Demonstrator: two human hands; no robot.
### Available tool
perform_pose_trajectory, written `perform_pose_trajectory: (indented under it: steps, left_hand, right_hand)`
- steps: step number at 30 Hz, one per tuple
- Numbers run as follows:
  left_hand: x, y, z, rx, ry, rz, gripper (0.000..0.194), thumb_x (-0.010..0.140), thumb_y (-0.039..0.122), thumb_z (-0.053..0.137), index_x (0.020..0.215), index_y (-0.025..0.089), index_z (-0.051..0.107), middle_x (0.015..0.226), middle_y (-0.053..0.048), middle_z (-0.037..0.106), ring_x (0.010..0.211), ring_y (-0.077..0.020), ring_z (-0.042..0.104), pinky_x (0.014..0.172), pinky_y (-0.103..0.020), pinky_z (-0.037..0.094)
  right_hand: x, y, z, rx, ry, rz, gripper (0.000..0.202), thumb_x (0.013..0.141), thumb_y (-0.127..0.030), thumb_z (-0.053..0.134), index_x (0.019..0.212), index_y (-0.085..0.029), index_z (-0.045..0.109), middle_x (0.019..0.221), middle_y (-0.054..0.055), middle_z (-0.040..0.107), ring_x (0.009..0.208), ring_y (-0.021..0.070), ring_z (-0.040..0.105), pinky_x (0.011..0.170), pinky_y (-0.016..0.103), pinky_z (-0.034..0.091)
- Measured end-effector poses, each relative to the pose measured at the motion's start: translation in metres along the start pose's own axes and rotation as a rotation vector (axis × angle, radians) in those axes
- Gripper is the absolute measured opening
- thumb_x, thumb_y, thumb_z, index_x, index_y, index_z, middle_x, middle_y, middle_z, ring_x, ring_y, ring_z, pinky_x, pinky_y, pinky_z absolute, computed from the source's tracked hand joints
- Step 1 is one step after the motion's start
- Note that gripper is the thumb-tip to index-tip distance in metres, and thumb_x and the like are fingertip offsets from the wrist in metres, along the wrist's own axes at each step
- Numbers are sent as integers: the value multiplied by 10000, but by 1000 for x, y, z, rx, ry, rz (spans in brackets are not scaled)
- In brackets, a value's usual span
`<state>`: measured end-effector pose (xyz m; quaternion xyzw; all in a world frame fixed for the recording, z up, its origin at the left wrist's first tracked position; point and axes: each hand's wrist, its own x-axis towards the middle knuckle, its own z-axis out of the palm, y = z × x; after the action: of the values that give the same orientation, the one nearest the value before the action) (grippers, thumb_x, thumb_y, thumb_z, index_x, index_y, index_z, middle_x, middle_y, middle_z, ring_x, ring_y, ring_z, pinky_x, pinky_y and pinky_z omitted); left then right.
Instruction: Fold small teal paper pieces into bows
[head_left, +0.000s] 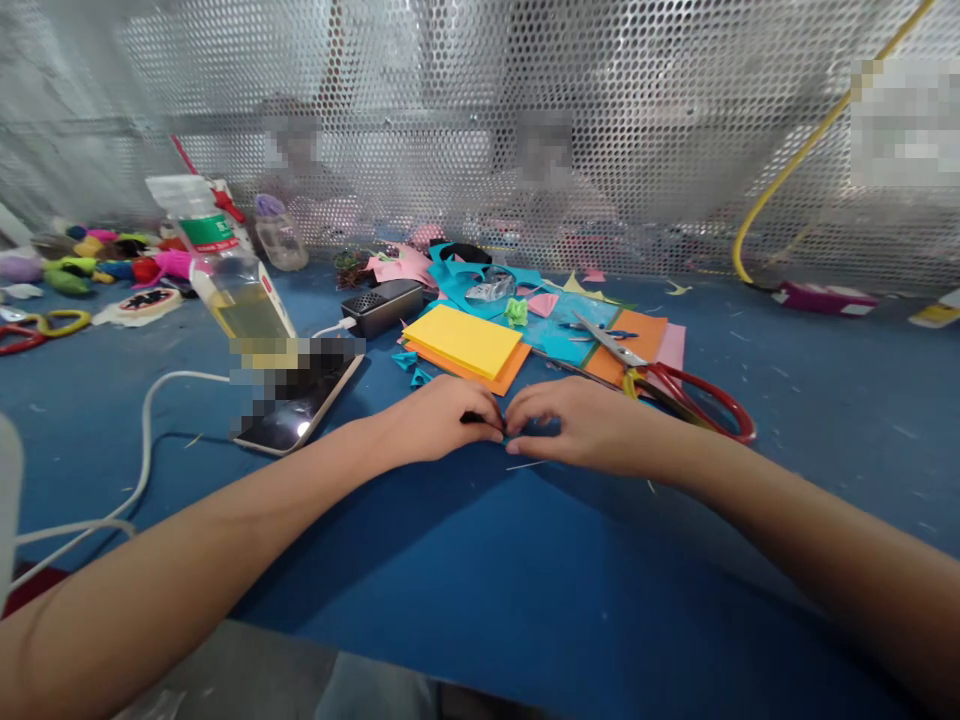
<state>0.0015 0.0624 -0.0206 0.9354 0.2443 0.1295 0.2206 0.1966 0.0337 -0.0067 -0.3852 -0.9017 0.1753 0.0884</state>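
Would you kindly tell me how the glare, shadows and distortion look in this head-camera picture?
Head view: a glare spot on the phone; head view: soft shadows on the blue table below the left hand and right hand; head view: pixelated blocks over the base of the bottle of yellowish liquid, whose lean is probably lens distortion.

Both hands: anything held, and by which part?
Can't be told: left hand and right hand are close together, and anything between them is too small to make out.

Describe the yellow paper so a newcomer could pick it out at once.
On the blue table, find the left hand. Just beyond it lies the yellow paper, a flat rectangle, set apart by its colour from the orange paper beneath.
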Motion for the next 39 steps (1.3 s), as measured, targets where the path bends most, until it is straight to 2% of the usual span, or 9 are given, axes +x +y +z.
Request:
perform_pose_trajectory:
  steps: [4, 9, 13, 16, 18, 22, 25, 28, 39]
  left_hand:
    - [0, 2, 0, 18, -10, -7, 136, 816, 140, 553, 852, 137, 684, 927, -65, 692, 858, -148, 632, 784, -253, 463]
    - [-4, 8, 0, 31, 43, -48, 146, 808, 180, 546, 877, 141, 669, 861, -61, 689, 784, -159, 623, 707, -271, 458]
    - [-6, 18, -6, -225, 160, -140, 248, 756, 314, 641, 919, 127, 647, 824, -46, 687, 754, -139, 618, 683, -244, 472]
    - [-5, 21, -6, -450, 215, -260, 285, 765, 297, 627, 988, 119, 619, 788, -50, 688, 688, -128, 616, 605, -231, 466]
    - [-4, 19, -2, -467, 212, -316, 251, 808, 275, 568, 999, 117, 611, 794, -59, 694, 652, -120, 615, 558, -223, 451]
    - [-2, 11, 8, -237, 190, -313, 158, 819, 212, 535, 894, 130, 648, 820, -49, 702, 705, -123, 626, 609, -236, 466]
    - [-2, 7, 10, -111, 195, -295, 123, 791, 195, 563, 800, 150, 677, 769, -36, 692, 687, -137, 603, 635, -266, 447]
    - [-2, 6, 8, -34, 169, -259, 120, 781, 178, 576, 777, 154, 693, 786, -44, 678, 725, -154, 594, 675, -284, 435]
    - [-2, 4, 6, 24, 146, -272, 119, 793, 186, 574, 817, 160, 688, 794, -36, 674, 710, -150, 587, 635, -268, 426]
  right_hand:
    - [-3, -3, 3, 10, 54, 21, 136, 782, -227, 543, 784, -202, 677, 827, 20, 684, 768, 169, 604, 704, 272, 431]
    - [-5, -4, 9, 46, 185, 100, 140, 789, -219, 498, 769, -178, 630, 718, 18, 657, 667, 148, 588, 625, 261, 420]
    - [-5, -2, 6, 336, 255, 195, 196, 836, -331, 458, 792, -175, 569, 708, 12, 646, 634, 131, 625, 566, 231, 467]
    - [-3, 2, 3, 566, 250, 263, 220, 833, -373, 470, 822, -177, 568, 654, 11, 643, 576, 130, 638, 561, 243, 508]
    - [-2, 5, 5, 537, 271, 270, 252, 858, -378, 429, 840, -173, 576, 614, 15, 633, 554, 132, 629, 544, 248, 511]
    - [1, 12, 14, 357, 339, 201, 245, 848, -379, 479, 857, -183, 625, 783, 46, 664, 703, 159, 623, 610, 273, 490]
    - [2, 15, 21, 210, 310, 102, 114, 785, -272, 582, 800, -197, 667, 834, 38, 667, 778, 176, 604, 718, 303, 457]
    - [3, 17, 25, 112, 293, 43, 125, 793, -219, 570, 828, -187, 686, 886, 55, 656, 811, 180, 600, 760, 310, 443]
    - [3, 20, 30, -41, 270, -45, 166, 845, -219, 510, 907, -194, 662, 935, 59, 641, 868, 176, 599, 787, 297, 463]
